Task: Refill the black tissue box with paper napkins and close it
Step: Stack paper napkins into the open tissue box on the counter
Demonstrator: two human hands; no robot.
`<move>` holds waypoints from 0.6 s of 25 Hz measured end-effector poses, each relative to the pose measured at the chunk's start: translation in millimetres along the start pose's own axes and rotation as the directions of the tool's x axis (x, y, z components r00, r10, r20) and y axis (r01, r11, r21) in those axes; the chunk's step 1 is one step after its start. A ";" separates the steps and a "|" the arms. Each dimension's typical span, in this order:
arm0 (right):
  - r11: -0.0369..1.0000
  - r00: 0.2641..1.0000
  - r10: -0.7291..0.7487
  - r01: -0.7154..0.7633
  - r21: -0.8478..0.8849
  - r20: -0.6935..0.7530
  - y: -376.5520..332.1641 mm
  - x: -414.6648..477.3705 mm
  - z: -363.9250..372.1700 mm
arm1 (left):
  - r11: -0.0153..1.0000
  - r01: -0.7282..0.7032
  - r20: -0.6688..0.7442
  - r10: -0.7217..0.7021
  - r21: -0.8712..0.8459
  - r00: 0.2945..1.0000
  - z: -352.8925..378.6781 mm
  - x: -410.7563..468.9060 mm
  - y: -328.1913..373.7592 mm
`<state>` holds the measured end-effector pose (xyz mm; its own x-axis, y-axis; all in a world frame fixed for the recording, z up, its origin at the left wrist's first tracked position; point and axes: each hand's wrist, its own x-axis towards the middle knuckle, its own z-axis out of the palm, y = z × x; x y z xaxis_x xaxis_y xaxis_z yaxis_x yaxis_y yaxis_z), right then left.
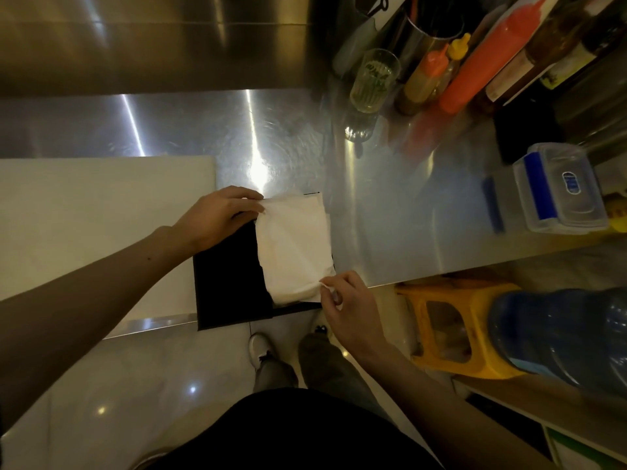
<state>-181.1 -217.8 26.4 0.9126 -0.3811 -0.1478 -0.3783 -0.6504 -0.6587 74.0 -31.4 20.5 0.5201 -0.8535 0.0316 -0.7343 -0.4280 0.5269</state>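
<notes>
The black tissue box [227,283] lies at the front edge of the steel counter, its black flap spread to the left. A stack of white paper napkins [293,245] covers its right half. My left hand [220,215] pinches the far left corner of the napkins. My right hand [342,300] pinches their near right corner at the box's front edge. The box's inside is hidden under the napkins.
A white board [84,215] lies left of the box. A glass [373,79], squeeze bottles [481,59] and metal canisters stand at the back right. A clear lidded container [559,188] sits at the right. A yellow stool [454,327] and blue water jug [570,337] stand below the counter.
</notes>
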 end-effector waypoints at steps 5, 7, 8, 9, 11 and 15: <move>0.985 0.997 -0.065 0.058 -0.165 -0.034 -0.9 -3.5 -4.7 | 0.999 -0.013 -0.003 0.013 0.033 1.000 -1.4 -7.5 2.1; 0.962 0.983 -0.160 0.134 -0.238 -0.093 -7.9 -1.3 -10.5 | 1.000 0.012 -0.029 -0.012 0.004 0.999 -1.1 -15.3 7.6; 0.951 0.971 -0.217 0.189 -0.245 -0.095 -14.9 3.0 -12.0 | 0.999 0.037 -0.048 -0.038 -0.027 0.998 0.3 -20.4 10.9; 0.938 0.960 -0.269 0.244 -0.246 -0.073 -22.6 9.5 -11.7 | 0.996 0.065 -0.070 -0.069 -0.061 0.995 3.1 -26.1 13.8; 0.909 0.945 -0.326 0.314 -0.275 0.002 -37.1 27.3 -4.6 | 0.991 0.110 -0.100 -0.117 -0.077 0.988 13.7 -38.0 18.1; 0.889 0.953 -0.277 0.303 -0.342 0.124 -53.7 59.3 14.8 | 0.995 0.095 -0.097 -0.095 -0.007 0.991 33.4 -52.5 20.2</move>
<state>-104.3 -195.7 42.0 0.9936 -0.1012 -0.0498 -0.1126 -0.9187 -0.3786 17.3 -5.2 1.2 0.6276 -0.7759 0.0638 -0.6785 -0.5050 0.5335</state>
